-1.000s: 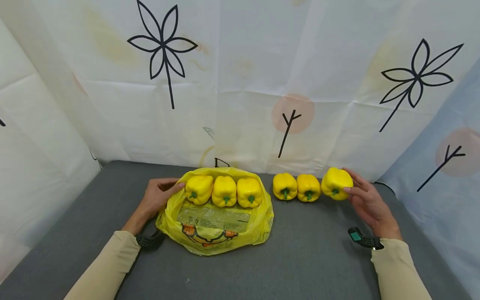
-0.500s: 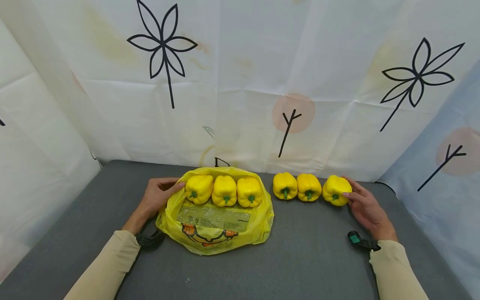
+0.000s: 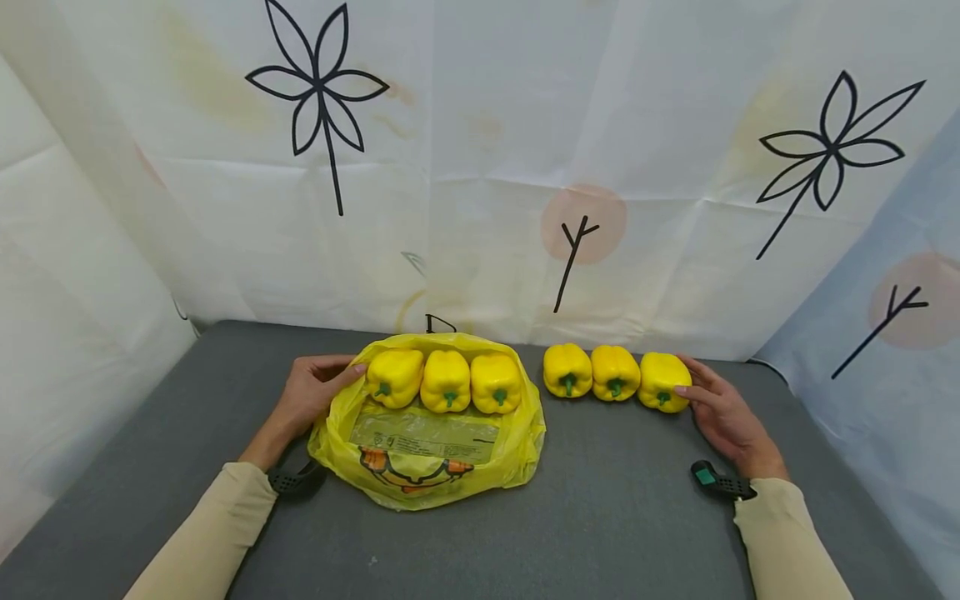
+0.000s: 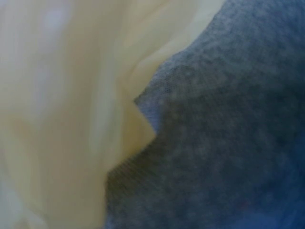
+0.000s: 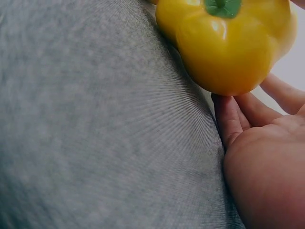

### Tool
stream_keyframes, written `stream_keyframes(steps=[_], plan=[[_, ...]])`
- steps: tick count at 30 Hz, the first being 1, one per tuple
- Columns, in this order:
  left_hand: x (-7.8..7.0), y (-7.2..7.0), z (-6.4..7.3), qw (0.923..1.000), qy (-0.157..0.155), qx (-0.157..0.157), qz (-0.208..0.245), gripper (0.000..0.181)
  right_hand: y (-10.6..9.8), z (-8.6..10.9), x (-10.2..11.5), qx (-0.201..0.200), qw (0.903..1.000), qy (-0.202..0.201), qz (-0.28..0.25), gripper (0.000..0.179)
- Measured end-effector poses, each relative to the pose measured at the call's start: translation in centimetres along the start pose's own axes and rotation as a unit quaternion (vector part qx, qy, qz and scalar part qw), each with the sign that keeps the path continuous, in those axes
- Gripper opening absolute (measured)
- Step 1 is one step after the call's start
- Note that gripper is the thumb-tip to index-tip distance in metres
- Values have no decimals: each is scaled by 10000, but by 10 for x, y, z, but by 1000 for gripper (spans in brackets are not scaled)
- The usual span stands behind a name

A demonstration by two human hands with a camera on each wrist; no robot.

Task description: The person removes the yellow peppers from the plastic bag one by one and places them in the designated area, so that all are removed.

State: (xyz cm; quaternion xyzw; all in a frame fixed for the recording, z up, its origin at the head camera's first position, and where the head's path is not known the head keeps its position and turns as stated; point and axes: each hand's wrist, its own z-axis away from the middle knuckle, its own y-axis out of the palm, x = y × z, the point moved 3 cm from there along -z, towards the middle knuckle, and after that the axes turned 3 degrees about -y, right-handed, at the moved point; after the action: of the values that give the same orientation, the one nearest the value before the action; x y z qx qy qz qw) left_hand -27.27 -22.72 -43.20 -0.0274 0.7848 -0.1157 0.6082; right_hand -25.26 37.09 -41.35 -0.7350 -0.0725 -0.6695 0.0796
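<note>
With thumb and fingers, my right hand (image 3: 726, 412) holds a yellow bell pepper (image 3: 660, 379) with a green stem at the right end of a short row on the table. In the right wrist view this bell pepper (image 5: 224, 57) sits at the grey surface, with fingers beneath its near side. My left hand (image 3: 307, 396) pinches the left rim of a yellow plastic bag (image 3: 525, 454), thumb over the edge. Three yellow bell peppers (image 3: 446, 382) lie side by side at the back of the bag's mouth. The left wrist view shows the blurred bag (image 4: 62, 114) but no fingers.
Two more yellow bell peppers, a left one (image 3: 567, 371) and a middle one (image 3: 616, 373), lie right of the bag, stems facing me. The dark grey table (image 3: 600, 517) ends at a white patterned curtain (image 3: 480, 167) behind, with curtain on both sides too.
My right hand has lowered the bell pepper onto the table and slid it left against the middle one. My left hand has stayed at the bag's rim.
</note>
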Motion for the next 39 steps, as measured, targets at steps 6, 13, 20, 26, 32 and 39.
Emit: stream_keyframes(steps=[6, 13, 20, 26, 32, 39], plan=[[1, -1, 0, 10000, -7, 13, 18, 35, -1, -2, 0, 10, 9996, 95, 282, 71], [-3, 1, 2, 10000, 42, 33, 22, 34, 0, -2, -1, -69, 9986, 191, 497, 71], [-3, 1, 1, 9999, 59, 54, 109, 34, -2, -2, -3, -77, 9987, 176, 462, 70], [-3, 1, 1, 9999, 54, 36, 112, 35, -3, -2, -3, -13, 9992, 75, 400, 70], [-3, 1, 2, 10000, 62, 21, 58, 34, -2, -2, -2, 3, 9992, 78, 392, 70], [-1, 0, 1, 10000, 31, 9, 35, 34, -2, -2, -3, 115, 9985, 38, 535, 71]])
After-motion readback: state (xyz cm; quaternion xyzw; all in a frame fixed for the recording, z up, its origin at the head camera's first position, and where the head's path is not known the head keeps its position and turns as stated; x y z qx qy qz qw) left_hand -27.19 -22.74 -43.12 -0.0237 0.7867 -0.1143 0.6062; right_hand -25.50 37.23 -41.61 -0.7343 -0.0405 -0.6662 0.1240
